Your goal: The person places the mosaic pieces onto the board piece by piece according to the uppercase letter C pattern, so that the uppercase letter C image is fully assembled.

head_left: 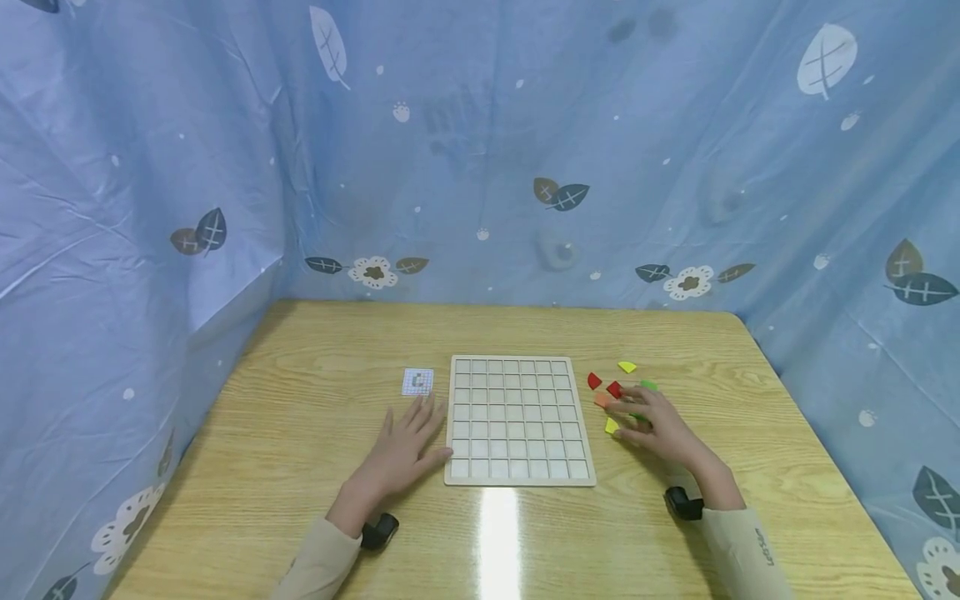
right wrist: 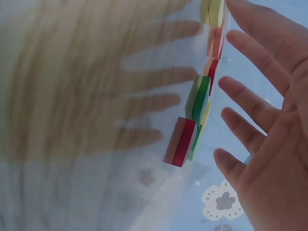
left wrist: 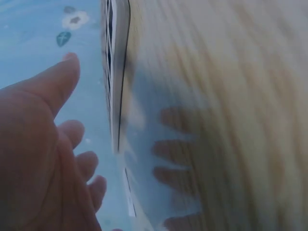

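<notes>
A pale wooden grid board [head_left: 521, 482] lies flat in the middle of the table, its square cells bare. My left hand [head_left: 401, 450] is spread beside the board's left edge, fingers apart, holding nothing. Just beyond those fingertips lies a small white printed card [head_left: 417, 382]. Over a loose group of colored pieces to the right of the board hovers my right hand [head_left: 660, 425], fingers spread. Among the pieces are a red quarter-round one [head_left: 594, 381], an orange one [head_left: 602, 400] and yellow ones [head_left: 627, 367]. In the right wrist view a green piece [right wrist: 202, 98] and a red piece [right wrist: 180, 142] stand apart from the fingers.
The wooden table [head_left: 337, 342] ends at a blue patterned curtain [head_left: 480, 150] behind and at both sides. A bright light reflection [head_left: 499, 542] falls on the tabletop in front of the board. Each wrist wears a black camera [head_left: 380, 532].
</notes>
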`<state>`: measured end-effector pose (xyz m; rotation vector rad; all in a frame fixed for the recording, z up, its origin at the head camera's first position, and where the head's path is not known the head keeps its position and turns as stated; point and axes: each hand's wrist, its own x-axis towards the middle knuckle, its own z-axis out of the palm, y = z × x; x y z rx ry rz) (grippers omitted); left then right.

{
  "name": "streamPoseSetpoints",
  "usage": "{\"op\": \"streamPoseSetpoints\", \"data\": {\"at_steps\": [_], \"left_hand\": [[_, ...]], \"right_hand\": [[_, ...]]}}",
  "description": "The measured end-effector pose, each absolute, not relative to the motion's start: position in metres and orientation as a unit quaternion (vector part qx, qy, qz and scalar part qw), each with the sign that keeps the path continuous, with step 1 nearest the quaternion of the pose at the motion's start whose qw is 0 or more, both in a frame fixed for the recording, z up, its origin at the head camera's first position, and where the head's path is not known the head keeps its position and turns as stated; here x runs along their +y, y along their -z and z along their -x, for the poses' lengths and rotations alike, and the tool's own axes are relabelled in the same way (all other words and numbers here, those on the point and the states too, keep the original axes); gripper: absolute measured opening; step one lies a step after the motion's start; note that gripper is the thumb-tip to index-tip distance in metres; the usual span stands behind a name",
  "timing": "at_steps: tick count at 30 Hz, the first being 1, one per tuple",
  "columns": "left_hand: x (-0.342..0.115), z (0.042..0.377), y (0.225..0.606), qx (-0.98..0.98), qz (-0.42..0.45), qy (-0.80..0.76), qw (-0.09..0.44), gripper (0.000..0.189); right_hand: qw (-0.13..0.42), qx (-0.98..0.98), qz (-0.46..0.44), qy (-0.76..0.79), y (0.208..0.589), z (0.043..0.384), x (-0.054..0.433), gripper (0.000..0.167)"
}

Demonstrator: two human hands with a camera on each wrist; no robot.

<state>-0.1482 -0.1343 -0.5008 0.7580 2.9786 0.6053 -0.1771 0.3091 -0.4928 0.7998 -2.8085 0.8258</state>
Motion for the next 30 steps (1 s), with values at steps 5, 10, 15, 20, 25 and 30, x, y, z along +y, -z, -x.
{"op": "streamPoseSetpoints", "data": {"at_steps": [5, 10, 15, 20, 25, 30], "left_hand": [[-0.13, 0.147, 0.501, 0.95, -0.246, -0.186, 0.04, 0.072], [-0.129, 0.144, 0.495, 0.948, -0.241, -0.19, 0.087, 0.073], [-0.129, 0.143, 0.494, 0.946, -0.238, -0.188, 0.115, 0.073], [-0.129, 0.146, 0.494, 0.943, -0.234, -0.189, 0.144, 0.073], [-0.128, 0.147, 0.494, 0.941, -0.229, -0.193, 0.158, 0.073], [-0.127, 0.147, 0.496, 0.939, -0.228, -0.2, 0.161, 0.073]], "right_hand": [[0.077, -0.929, -0.268, -0.244, 0.491, 0.175, 0.308, 0.037], [0.053, -0.941, -0.246, -0.227, 0.486, 0.174, 0.306, 0.035], [0.017, -0.943, -0.235, -0.234, 0.483, 0.175, 0.306, 0.035], [0.0, -0.943, -0.229, -0.243, 0.483, 0.178, 0.307, 0.031], [-0.004, -0.945, -0.221, -0.24, 0.483, 0.18, 0.305, 0.026], [0.012, -0.942, -0.229, -0.244, 0.484, 0.181, 0.303, 0.023]]}}
